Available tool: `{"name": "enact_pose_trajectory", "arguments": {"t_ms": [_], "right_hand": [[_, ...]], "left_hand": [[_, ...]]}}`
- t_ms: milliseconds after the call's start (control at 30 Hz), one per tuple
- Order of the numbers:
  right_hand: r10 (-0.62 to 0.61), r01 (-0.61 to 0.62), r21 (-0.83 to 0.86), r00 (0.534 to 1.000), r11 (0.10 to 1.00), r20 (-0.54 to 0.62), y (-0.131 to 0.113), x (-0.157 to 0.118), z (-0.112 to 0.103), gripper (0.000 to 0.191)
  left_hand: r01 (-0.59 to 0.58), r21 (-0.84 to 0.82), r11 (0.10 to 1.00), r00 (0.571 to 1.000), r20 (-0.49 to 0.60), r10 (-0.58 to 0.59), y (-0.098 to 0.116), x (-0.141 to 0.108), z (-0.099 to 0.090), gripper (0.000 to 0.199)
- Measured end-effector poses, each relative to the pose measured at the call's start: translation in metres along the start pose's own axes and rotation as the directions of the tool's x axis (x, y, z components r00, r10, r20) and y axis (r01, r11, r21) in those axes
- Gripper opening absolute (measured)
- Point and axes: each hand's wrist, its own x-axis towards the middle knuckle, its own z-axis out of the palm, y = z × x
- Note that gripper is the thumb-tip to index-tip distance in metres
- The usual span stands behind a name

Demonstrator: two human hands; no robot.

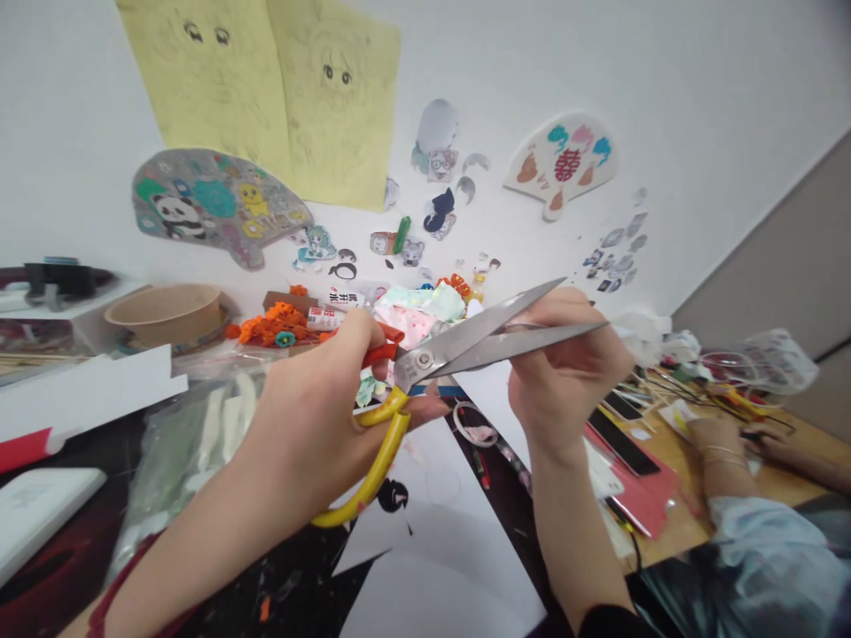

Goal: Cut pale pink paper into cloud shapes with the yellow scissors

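Observation:
My left hand [319,416] is wrapped round the handles of a pair of scissors [465,347], one handle orange and one yellow. The steel blades stand partly apart and point right. Behind the blade tips is my right hand [565,354], its fingers pinched together. The blades hide its fingertips, so I cannot make out what they hold. Below both hands lies a white paper sheet [445,549] with a small black-and-pink piece [393,494] on it. A whitish ring [474,425], possibly a tape roll, lies near the sheet's far end.
Orange fuzzy pieces [283,324] and a round tan container [163,312] are along the wall. A plastic bag [199,434] lies left, near a white box-like device [46,509]. At right, a co-worker's hands [724,443] rest near a dark phone [621,440].

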Motion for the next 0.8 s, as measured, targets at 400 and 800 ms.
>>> {"name": "enact_pose_trajectory", "arguments": {"t_ms": [400,800], "right_hand": [[0.029,-0.031,0.032,0.998,0.999,0.055,0.0008,-0.0008,-0.0027,0.004],[0.052,-0.054,0.028,0.997,0.998,0.064,0.0013,-0.0015,-0.0053,0.005]], "left_hand": [[0.002,-0.04,0.999,0.997,0.071,0.001,-0.0001,0.0005,-0.0072,0.04],[-0.027,-0.038,0.999,0.994,0.103,0.031,-0.0002,0.0013,-0.0089,0.036]]}}
